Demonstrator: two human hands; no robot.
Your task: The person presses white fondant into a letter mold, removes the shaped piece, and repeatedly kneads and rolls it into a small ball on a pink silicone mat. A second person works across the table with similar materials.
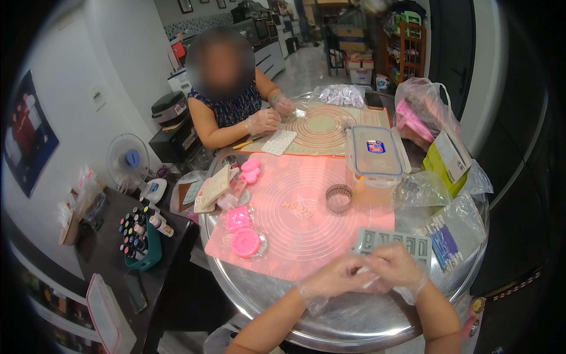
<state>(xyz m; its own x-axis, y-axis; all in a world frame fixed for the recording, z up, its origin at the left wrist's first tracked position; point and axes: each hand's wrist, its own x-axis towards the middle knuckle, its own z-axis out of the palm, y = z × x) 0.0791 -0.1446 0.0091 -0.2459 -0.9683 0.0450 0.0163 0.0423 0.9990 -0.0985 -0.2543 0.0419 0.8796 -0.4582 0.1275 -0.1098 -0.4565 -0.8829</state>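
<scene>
My left hand [334, 275] and my right hand [395, 265], both in clear plastic gloves, meet above the near edge of a pink silicone mat [274, 186]. Between their fingers is a small white piece [366, 271], partly hidden, its material unclear. Just beyond my hands lies a grey silicone mould [369, 235] with character-shaped cavities, partly covered by my right hand. Several small pale-orange shaped pieces [306, 214] rest at the middle of the mat. A round fluted cutter [338, 198] stands farther back on the right.
A lidded clear box [376, 152] stands at the mat's far right, near a green-and-white packet [447, 161]. Blue and purple modelling tools [443, 248] lie right. Pink moulds [245, 242] line the mat's left. Opposite, a gloved person [225, 106] sits by a white mould [279, 142].
</scene>
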